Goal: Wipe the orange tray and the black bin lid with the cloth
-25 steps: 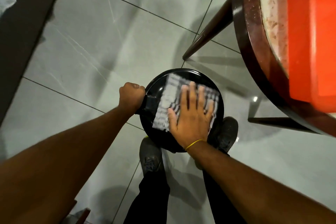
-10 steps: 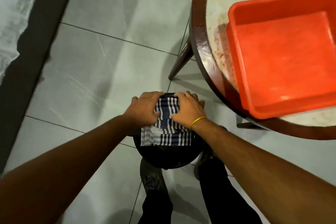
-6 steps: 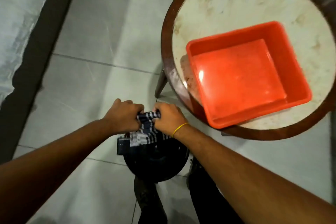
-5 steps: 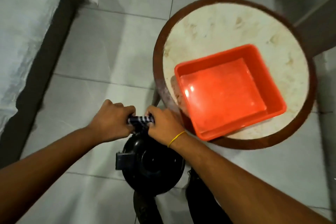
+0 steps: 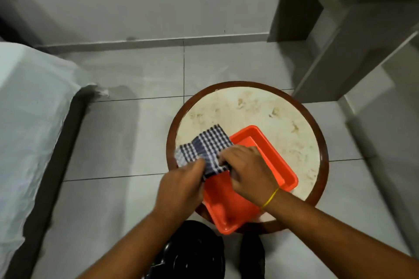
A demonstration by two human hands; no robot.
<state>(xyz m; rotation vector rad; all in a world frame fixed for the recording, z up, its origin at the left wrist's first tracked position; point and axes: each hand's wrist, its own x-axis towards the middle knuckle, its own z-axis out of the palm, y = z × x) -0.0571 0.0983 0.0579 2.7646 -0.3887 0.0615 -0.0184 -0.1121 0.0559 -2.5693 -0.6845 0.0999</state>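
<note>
The orange tray (image 5: 267,163) sits on the near side of a round table (image 5: 260,106), partly overhanging its front edge. A blue-and-white checked cloth (image 5: 205,147) is held over the tray's left corner. My left hand (image 5: 181,186) grips the cloth's near edge. My right hand (image 5: 247,170) grips it from the right, above the tray. The black bin lid (image 5: 192,253) is on the floor at the bottom of the view, below my arms and apart from the cloth.
A bed with a white sheet (image 5: 29,124) fills the left side. Grey furniture (image 5: 340,29) stands at the back right against the wall. The floor is grey tile. My dark shoe (image 5: 251,256) is next to the bin lid.
The cloth has left the bin lid: both hands lifted it and carried it forward and right, over the orange tray. The view has tilted up toward the table and wall.
</note>
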